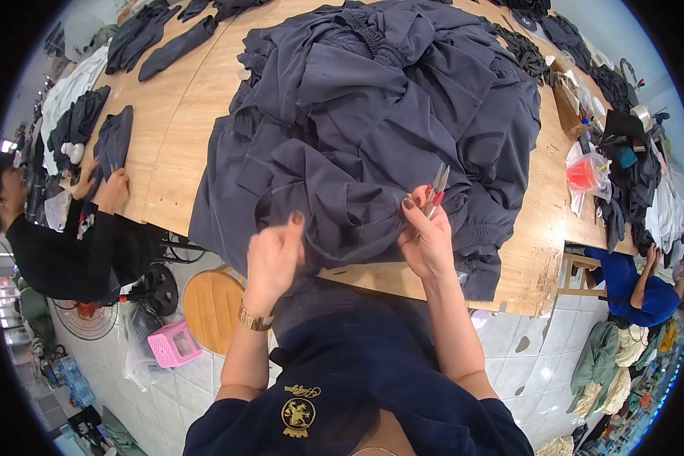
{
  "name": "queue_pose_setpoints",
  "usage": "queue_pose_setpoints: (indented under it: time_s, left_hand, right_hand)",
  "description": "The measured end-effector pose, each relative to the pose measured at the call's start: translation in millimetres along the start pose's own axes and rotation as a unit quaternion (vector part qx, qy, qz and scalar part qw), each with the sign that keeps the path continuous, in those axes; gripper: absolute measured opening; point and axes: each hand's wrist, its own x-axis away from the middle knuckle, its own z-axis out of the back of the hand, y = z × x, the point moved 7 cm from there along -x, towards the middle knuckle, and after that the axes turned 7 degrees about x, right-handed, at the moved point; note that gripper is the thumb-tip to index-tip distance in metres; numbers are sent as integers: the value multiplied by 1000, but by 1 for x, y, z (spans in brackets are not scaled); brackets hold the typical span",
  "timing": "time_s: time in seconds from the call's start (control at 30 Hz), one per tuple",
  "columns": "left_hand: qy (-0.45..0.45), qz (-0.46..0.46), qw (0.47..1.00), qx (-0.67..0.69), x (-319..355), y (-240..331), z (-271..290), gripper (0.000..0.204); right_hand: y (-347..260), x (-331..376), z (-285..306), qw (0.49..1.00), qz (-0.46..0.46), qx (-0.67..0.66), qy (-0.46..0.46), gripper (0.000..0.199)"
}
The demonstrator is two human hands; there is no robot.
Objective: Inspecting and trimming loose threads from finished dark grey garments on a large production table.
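A big heap of dark grey-blue garments lies on the wooden table in front of me. My left hand pinches a fold of the nearest garment at the heap's front edge. My right hand holds small thread snips with red handles, blades pointing up, while its fingers also press on the fabric. Both hands sit close together over the table's near edge.
A person in black at the left handles dark pieces. At the right, a person in blue sits by clutter and a plastic bag. Below the table stand a round wooden stool, a pink stool and a fan.
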Motion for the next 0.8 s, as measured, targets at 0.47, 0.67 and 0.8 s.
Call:
queue_pose_setpoints:
  time_s: [0.47, 0.67, 0.8]
  left_hand:
    - [-105, -137, 675, 717, -3, 29, -20, 23]
    - [-118, -118, 643, 748, -4, 28, -24, 28]
    - [-127, -102, 665, 729, -2, 31, -27, 29]
  right_hand:
    - [-20, 6, -7, 972, 13, -232, -16, 14]
    - [-14, 3, 1, 974, 12, -225, 1, 15]
    - [-12, 2, 8, 979, 11, -203, 2, 15]
